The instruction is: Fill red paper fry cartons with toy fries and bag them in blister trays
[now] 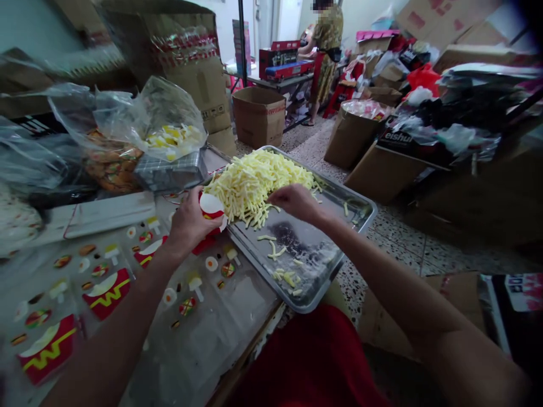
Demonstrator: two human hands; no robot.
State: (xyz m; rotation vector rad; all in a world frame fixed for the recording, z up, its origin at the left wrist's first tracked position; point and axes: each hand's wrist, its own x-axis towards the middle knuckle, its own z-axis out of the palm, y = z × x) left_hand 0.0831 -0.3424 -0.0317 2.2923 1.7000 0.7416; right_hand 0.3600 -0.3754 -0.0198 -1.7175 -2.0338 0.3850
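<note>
My left hand [193, 217] is wrapped round a small red french fry carton [212, 204] with a white inside, held beside the tray's left edge. A metal tray [302, 297] bears a heap of pale yellow fry-shaped sticks [257, 181]. Over the heap's right side is my right hand [294, 202], its fingers closed together; whatever they hold is too small to make out. Several loose sticks [276, 253] lie on the tray's bare near half, where there is whitish powder.
On the table at left lie flat red cartons with yellow zigzags [106, 294] and miniature food pieces [186, 307]. Clear bags [169, 121] of small pieces stand behind. Cardboard boxes [258, 116] stand on the floor. Another person [326, 51] stands at a far table.
</note>
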